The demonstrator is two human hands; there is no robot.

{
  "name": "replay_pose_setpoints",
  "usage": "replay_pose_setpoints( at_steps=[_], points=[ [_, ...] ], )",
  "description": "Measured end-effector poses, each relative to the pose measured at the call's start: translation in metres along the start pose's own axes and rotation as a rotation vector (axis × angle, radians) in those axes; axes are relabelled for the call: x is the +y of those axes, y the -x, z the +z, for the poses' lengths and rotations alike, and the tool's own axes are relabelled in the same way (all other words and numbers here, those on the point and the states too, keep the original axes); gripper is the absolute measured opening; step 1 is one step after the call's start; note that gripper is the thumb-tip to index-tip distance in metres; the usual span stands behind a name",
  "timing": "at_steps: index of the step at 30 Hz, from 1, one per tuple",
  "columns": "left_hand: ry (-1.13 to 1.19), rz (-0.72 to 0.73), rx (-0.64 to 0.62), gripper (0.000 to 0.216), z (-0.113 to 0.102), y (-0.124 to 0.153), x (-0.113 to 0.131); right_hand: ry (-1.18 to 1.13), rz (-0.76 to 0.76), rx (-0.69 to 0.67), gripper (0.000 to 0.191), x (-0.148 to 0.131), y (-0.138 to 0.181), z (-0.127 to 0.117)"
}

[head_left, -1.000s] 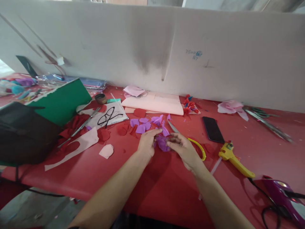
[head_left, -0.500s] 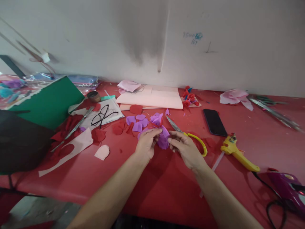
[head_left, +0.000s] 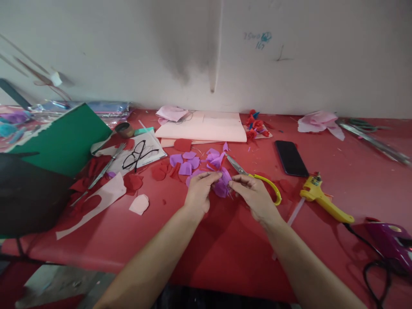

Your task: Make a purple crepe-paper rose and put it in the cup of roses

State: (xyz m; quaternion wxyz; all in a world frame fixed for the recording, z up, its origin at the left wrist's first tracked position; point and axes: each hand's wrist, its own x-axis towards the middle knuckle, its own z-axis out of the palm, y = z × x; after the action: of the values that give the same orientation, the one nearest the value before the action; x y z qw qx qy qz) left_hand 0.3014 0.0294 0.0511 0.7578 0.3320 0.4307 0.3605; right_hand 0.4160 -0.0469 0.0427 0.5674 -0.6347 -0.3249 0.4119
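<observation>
Above the red table (head_left: 225, 257), both hands' fingers, left hand (head_left: 198, 195) and right hand (head_left: 255, 199), pinch purple paper petals (head_left: 222, 186)

On the table (head_left: 225, 249), the scissors (head_left: 254, 177) lie just right of the paper petals (head_left: 193, 161) — phone (head_left: 291, 158) and glue gun (head_left: 323, 199) farther right, eyeglasses (head_left: 138, 155) left.

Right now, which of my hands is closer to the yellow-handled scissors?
Right. Your right hand lies against the yellow-handled scissors, just in front of the handle loop. Your left hand is farther left, beyond the purple paper piece both hands pinch.
</observation>
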Motion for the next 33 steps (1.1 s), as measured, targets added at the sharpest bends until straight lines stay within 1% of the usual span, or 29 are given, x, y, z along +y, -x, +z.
replay_pose_setpoints(
  at_steps=[6, 13, 18, 21, 27, 29, 33],
  points=[
    [0.006, -0.026, -0.017, 0.014, 0.0003, 0.0003, 0.0011, 0.019, 0.029, 0.015, 0.012, -0.0021, 0.0003, 0.0011],
    [0.001, -0.063, -0.055, 0.015, -0.0032, -0.0022, 0.0019, -0.118, 0.156, -0.001, 0.015, -0.0024, -0.0014, 0.0008],
    [-0.03, -0.072, -0.092, 0.018, -0.0044, -0.0041, 0.0024, -0.183, 0.185, -0.024, 0.015, -0.0037, -0.0013, -0.0003],
    [-0.043, -0.061, -0.084, 0.018, -0.0041, -0.0033, 0.0029, -0.198, 0.197, -0.024, 0.014, -0.0038, -0.0013, -0.0004],
    [-0.033, -0.031, -0.041, 0.015, -0.0037, -0.003, 0.0042, -0.197, 0.168, -0.039, 0.014, -0.0039, 0.0014, -0.0004],
    [-0.013, -0.035, -0.03, 0.015, -0.0037, -0.0038, 0.0044, -0.156, 0.123, -0.052, 0.017, -0.005, 0.0035, 0.0005],
    [0.021, -0.041, -0.01, 0.013, -0.0034, -0.0051, 0.0027, -0.015, -0.015, -0.057, 0.031, -0.003, 0.0063, 0.0051]
  ],
)
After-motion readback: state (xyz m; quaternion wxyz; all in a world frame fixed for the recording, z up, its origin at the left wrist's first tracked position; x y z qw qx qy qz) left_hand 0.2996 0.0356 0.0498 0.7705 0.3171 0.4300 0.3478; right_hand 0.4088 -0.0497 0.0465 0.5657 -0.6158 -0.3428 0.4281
